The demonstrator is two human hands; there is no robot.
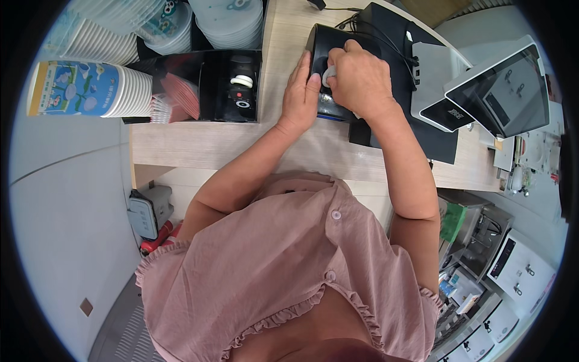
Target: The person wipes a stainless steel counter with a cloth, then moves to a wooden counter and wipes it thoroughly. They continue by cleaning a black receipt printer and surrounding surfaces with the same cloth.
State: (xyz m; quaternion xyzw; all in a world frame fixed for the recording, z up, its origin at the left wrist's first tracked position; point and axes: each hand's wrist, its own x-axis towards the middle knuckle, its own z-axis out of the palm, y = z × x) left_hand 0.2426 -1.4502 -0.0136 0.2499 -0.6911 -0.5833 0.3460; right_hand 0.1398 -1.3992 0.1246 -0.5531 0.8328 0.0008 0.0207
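A black box-shaped device, perhaps a small printer, stands on the light wood-grain counter. Against its left side my left hand lies flat, fingers together and thumb at the near corner, gripping nothing. My right hand is on top of the device, its fingers closed on a wadded whitish cloth or tissue. Part of the wad and much of the device's top are hidden beneath that hand. Black cables run behind and to the right of the device.
A touchscreen terminal stands at the right beside a black cash drawer or box. On the left, a black organizer holds pink packets and small items, with stacked paper cups and plastic lids or tubs around it.
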